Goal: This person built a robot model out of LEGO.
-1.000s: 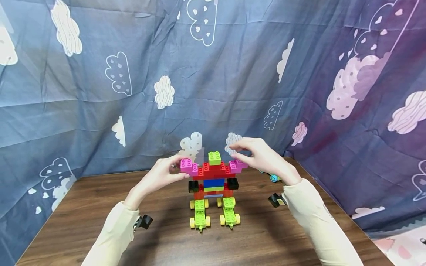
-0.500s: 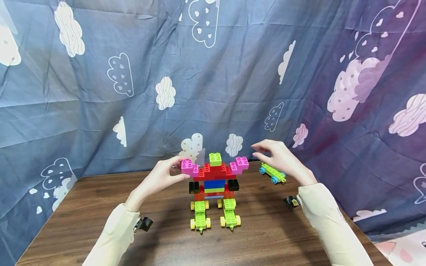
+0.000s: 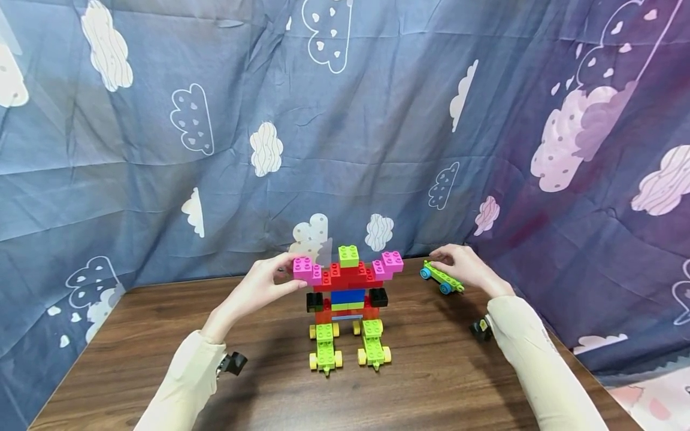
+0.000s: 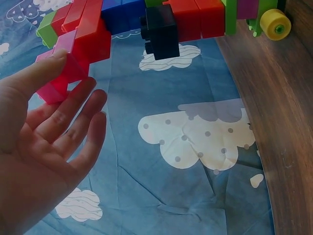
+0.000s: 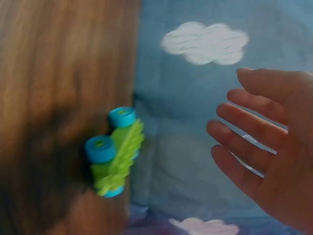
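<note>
A robot-like figure of toy building bricks (image 3: pixel 347 276) stands upright on the table, with a red body, a lime head and lime wheeled feet (image 3: pixel 325 350). My left hand (image 3: pixel 264 280) holds the pink brick (image 3: pixel 302 269) at the end of the figure's left-side arm. In the left wrist view the thumb lies on that pink brick, with fingers on its other side. At the back right is a lime toy car base (image 5: pixel 120 156) with blue wheels. My right hand (image 5: pixel 269 132) hovers above it, apart from it, fingers loosely spread and holding nothing.
The wooden table (image 3: pixel 215 395) meets a blue cloud-patterned cloth (image 3: pixel 232 209) behind and on the right. A second pink brick (image 3: pixel 392 261) tops the figure's right-side arm. Black bricks (image 3: pixel 378 297) project from both sides of the body.
My right hand has moved from the figure's right-side pink brick, out to the right and then down over the car base. The left hand and the figure have stayed in place.
</note>
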`<state>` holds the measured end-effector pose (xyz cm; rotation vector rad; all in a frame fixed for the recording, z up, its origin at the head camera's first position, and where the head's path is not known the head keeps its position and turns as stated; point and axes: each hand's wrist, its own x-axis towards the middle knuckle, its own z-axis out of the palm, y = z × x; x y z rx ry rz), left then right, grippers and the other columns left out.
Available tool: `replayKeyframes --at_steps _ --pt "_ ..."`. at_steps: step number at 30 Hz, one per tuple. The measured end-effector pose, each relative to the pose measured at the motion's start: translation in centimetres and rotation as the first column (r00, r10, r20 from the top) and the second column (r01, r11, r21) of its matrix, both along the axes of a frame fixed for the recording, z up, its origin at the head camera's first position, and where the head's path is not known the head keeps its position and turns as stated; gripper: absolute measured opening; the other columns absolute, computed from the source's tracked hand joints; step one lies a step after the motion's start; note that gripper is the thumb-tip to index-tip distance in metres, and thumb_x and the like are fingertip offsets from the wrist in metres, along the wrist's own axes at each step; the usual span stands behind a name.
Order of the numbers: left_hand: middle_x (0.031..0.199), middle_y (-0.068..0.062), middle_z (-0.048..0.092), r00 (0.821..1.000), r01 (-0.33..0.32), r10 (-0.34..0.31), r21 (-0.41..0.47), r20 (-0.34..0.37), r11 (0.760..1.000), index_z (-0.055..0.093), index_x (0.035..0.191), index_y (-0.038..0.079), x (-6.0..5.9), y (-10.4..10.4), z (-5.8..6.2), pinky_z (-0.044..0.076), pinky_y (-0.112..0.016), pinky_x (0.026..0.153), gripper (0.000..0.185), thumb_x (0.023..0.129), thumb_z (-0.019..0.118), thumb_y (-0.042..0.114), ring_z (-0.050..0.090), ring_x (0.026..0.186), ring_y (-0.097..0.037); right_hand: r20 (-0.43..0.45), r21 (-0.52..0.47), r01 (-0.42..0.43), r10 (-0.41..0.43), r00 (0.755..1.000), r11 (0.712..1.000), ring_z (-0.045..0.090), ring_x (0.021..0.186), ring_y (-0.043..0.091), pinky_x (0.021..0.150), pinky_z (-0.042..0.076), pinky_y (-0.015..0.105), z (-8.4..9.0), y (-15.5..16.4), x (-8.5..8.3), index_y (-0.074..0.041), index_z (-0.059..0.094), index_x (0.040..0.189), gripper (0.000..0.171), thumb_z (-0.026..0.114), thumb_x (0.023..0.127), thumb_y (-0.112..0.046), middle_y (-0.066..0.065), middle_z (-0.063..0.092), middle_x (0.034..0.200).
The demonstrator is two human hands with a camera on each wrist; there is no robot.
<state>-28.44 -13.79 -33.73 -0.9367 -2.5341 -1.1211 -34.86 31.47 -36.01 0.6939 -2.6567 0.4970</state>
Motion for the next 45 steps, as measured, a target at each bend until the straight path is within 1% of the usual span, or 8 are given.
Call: replayKeyframes --at_steps 5,11,19,24,28,31,34,45 --pt "0.113 -0.007 0.071 1.000 0.003 -0.003 0.001 0.002 1.000 0.062 0.127 0.009 -0.1 0.1 0.0 0.060 -0.039 0.087 0.045 0.087 0.077 0.023 0.066 0.096 -0.018 0.048 0.055 0.029 -0.032 0.998 0.998 0.065 0.082 0.025 0.074 0.053 0.039 -2.1 1.3 -0.9 0.002 0.072 0.105 0.025 0.072 0.087 -0.014 0.014 0.073 0.092" --pt "0.111 -0.007 0.072 1.000 0.016 -0.016 0.008 0.000 1.000 0.063 0.125 0.009 0.0 0.3 0.0 0.060 -0.040 0.087 0.042 0.087 0.077 0.020 0.067 0.095 -0.022 0.157 0.113 0.026 -0.043 0.987 0.993 0.058 0.115 0.051 0.098 0.047 0.059 -4.3 2.4 -1.3 0.012 0.064 0.118 0.045 0.072 0.087 -0.019 0.035 0.062 0.121" --pt "0.112 -0.007 0.072 1.000 0.021 -0.021 0.010 -0.003 1.000 0.063 0.125 0.009 0.1 0.3 -0.1 0.059 -0.042 0.088 0.042 0.087 0.076 0.022 0.068 0.094 -0.019 0.349 0.170 0.042 -0.100 0.932 0.985 0.045 0.128 0.057 0.106 0.039 0.063 -5.5 2.9 -1.0 0.018 0.050 0.132 0.064 0.069 0.089 -0.025 0.041 0.046 0.139" --pt "0.112 -0.007 0.073 1.000 0.014 -0.014 0.007 0.001 1.000 0.063 0.126 0.009 0.1 0.2 -0.1 0.059 -0.041 0.088 0.042 0.088 0.076 0.021 0.068 0.094 -0.019 0.364 0.194 0.042 -0.112 0.925 0.980 0.052 0.123 0.053 0.103 0.043 0.060 -5.1 3.0 -0.6 0.016 0.057 0.124 0.055 0.070 0.088 -0.025 0.037 0.055 0.131" --pt "0.111 -0.008 0.072 1.000 0.008 -0.008 0.007 0.010 1.000 0.062 0.126 0.008 0.1 0.1 0.0 0.059 -0.040 0.089 0.042 0.088 0.076 0.020 0.068 0.094 -0.019 0.357 0.209 0.055 -0.128 0.925 0.976 0.065 0.101 0.039 0.089 0.051 0.052 -4.4 2.9 -0.5 0.008 0.067 0.109 0.037 0.070 0.089 -0.022 0.025 0.069 0.109" --pt "0.111 -0.008 0.072 1.000 0.004 -0.004 0.005 0.007 1.000 0.062 0.126 0.008 0.2 -0.1 0.0 0.059 -0.040 0.089 0.042 0.088 0.076 0.021 0.068 0.094 -0.020 0.358 0.208 0.060 -0.133 0.924 0.976 0.060 0.080 0.022 0.074 0.050 0.040 -4.0 2.8 -0.4 -0.001 0.071 0.094 0.021 0.071 0.087 -0.021 0.010 0.070 0.089" --pt "0.110 -0.008 0.072 1.000 0.002 -0.002 0.005 0.002 1.000 0.063 0.125 0.008 0.1 -0.2 -0.1 0.059 -0.041 0.089 0.042 0.088 0.076 0.021 0.068 0.093 -0.020 0.339 0.195 0.075 -0.139 0.931 0.978 0.053 0.072 0.015 0.067 0.045 0.033 -3.8 2.9 -0.2 -0.007 0.068 0.084 0.013 0.074 0.083 -0.018 0.001 0.067 0.079" --pt "0.108 -0.008 0.072 1.000 0.004 -0.004 0.003 -0.002 1.000 0.062 0.125 0.007 -0.1 -0.1 -0.2 0.059 -0.041 0.088 0.042 0.088 0.076 0.021 0.066 0.090 -0.015 0.271 0.184 0.122 -0.169 0.947 0.975 0.063 0.082 0.026 0.076 0.053 0.045 -4.7 3.6 -0.3 0.005 0.068 0.100 0.037 0.083 0.069 -0.009 0.015 0.068 0.090"
